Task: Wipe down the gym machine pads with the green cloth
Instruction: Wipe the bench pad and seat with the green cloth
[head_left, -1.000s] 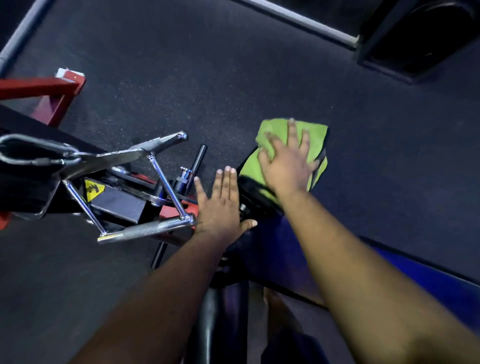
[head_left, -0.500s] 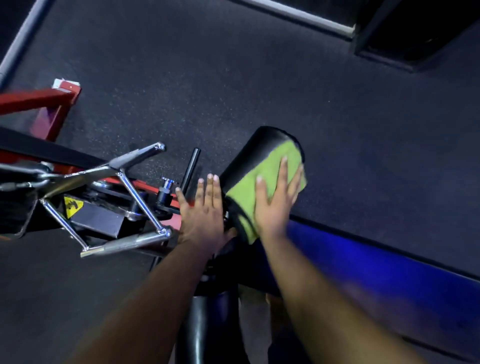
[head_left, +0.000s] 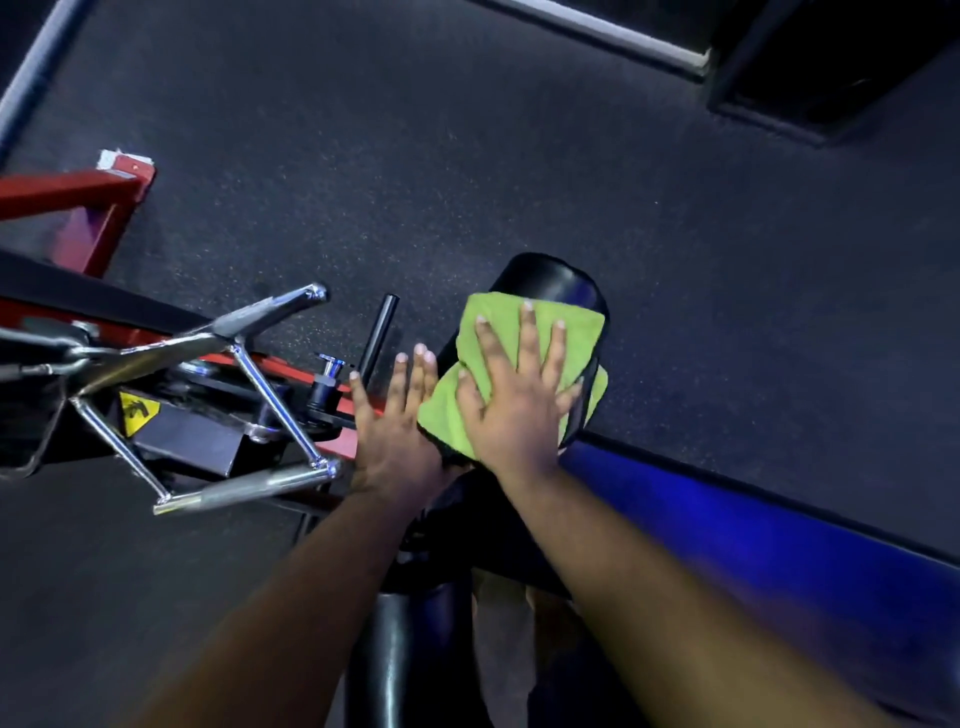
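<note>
We are in the middle of wiping the roller pad.

Our right hand (head_left: 511, 410) presses the green cloth (head_left: 524, 364) with spread fingers on the black pad (head_left: 550, 278); our left hand (head_left: 397, 431), fingers straight, steadies its side. The far end shows uncovered; we judge other pads remain.

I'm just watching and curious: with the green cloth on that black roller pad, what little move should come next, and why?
Probably slide the right hand, pressing the green cloth flat, toward the pad's far end. The black roller pad is bare there, while the left hand rests flat against its near side.
</note>
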